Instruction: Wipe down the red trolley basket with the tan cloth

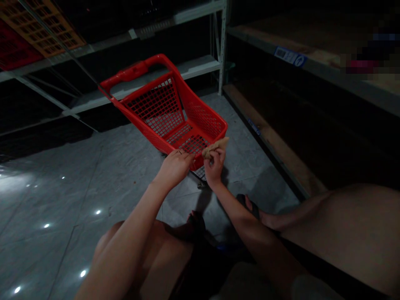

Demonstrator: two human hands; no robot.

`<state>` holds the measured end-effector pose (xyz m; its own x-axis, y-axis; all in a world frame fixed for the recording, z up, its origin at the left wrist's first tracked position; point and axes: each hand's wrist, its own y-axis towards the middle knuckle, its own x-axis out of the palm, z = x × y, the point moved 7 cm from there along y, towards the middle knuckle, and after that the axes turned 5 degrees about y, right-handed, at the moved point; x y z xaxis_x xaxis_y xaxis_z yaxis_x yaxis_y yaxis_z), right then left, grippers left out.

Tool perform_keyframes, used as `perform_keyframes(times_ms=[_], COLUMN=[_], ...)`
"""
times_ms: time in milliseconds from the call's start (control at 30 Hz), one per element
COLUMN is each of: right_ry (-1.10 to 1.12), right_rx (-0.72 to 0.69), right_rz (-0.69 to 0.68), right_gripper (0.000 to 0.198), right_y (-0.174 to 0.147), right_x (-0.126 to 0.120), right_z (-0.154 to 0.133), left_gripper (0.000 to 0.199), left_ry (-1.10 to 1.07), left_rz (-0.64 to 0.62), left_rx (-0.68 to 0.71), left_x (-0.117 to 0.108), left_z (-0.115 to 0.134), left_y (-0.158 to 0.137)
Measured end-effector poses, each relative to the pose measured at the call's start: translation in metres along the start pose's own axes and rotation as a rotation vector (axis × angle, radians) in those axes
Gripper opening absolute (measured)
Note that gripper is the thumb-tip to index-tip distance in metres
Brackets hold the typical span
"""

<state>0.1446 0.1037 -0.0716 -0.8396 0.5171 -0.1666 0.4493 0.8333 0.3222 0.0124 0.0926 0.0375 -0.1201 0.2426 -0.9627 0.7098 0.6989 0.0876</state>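
Note:
In front of me stands a red plastic shopping cart [200, 104] with grid walls, its handle on the far side. My left hand [177, 164], with a ring on one finger, is closed over the near rim of the basket. Just to its right, my right hand [215, 164] pinches a crumpled tan cloth [220, 144] at the near corner of the cart. One end of the cloth sticks out past my fingers to the upper right. Nothing lies in the part of the basket that I can see.
Grey floor tiles [118, 179] reflect several lights at left. A white metal rack [222, 50] runs behind the cart, with orange crates [46, 25] and a red crate [15, 46]. Wooden shelving with a blue label [290, 56] stands at right. My sandalled feet are close below.

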Motion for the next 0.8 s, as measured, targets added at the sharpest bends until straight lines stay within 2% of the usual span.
perform_keyframes(times_ms=[100,167,267,333,367,433,500,567,667,800], right_ry=[-0.046,-0.061,-0.065,-0.073,-0.094,-0.176,-0.286,-0.389,-0.462,-0.471], right_rx=[0.101,0.092,-0.063,-0.200,-0.258,-0.329,-0.338,-0.292,-0.145,0.070], right_rz=[-0.129,-0.150,-0.047,-0.105,-0.217,-0.596,-1.021,-1.349,-1.708,-2.120], right_gripper=[0.015,0.015,0.016,0.016,0.016,0.017,0.018,0.019,0.025,0.028], right_y=[-0.026,-0.029,-0.005,0.022,0.035,0.052,0.055,0.052,0.042,0.002], right_x=[-0.001,-0.012,-0.042,-0.051,-0.049,-0.033,-0.018,-0.013,-0.007,0.010], right_z=[0.027,0.022,-0.020,-0.056,-0.071,-0.090,-0.092,-0.087,-0.079,-0.070], left_gripper=[0.023,0.024,0.026,0.028,0.029,0.029,0.027,0.027,0.031,0.026], left_ry=[-0.054,-0.089,-0.139,-0.175,-0.195,-0.228,-0.230,-0.216,-0.214,-0.223], left_rz=[-0.002,-0.014,-0.030,-0.024,-0.015,0.021,0.068,0.115,0.122,0.122], left_rx=[-0.003,-0.002,-0.001,0.017,0.038,0.099,0.157,0.187,0.221,0.249], left_x=[-0.004,-0.007,-0.012,-0.014,-0.015,-0.015,-0.014,-0.012,-0.008,-0.011], left_z=[0.001,0.004,0.009,0.012,0.013,0.012,0.008,0.003,0.002,0.015], left_y=[0.000,-0.003,-0.012,-0.021,-0.026,-0.034,-0.040,-0.044,-0.049,-0.059])
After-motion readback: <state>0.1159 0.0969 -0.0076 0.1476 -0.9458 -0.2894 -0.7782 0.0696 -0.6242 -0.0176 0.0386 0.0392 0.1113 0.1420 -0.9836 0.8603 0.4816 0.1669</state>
